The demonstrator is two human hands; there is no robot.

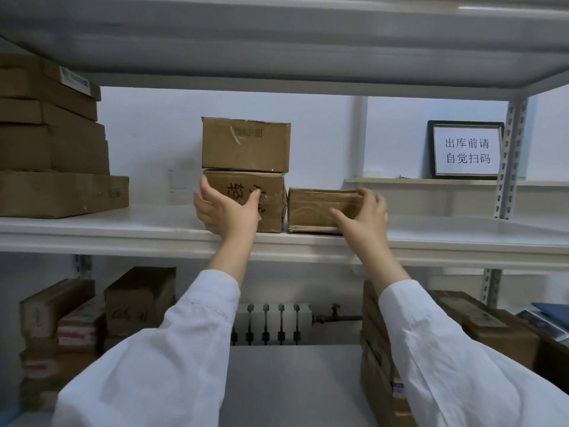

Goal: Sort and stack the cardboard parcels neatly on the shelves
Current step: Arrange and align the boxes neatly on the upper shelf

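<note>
Your left hand (224, 211) gripped the left front corner of the brown cardboard parcel printed with black characters (271, 198), fingers round its side and thumb on its face. That parcel sat on the white metal shelf (123, 232), with a barcoded brown cardboard box (246, 144) stacked at its 12 o'clock. Touching it at 3 o'clock lay a low tape-wrapped brown parcel (314, 208). Your right hand (365, 215) clasped this one, fingers over the top. A framed white sign (466, 151) stood at 2 o'clock.

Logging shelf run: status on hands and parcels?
Left hand grips lower brown cardboard parcel with black lettering, second brown cardboard parcel stacked on top. Right hand grips small flat brown cardboard parcel beside it. No obstruction seen.
</note>
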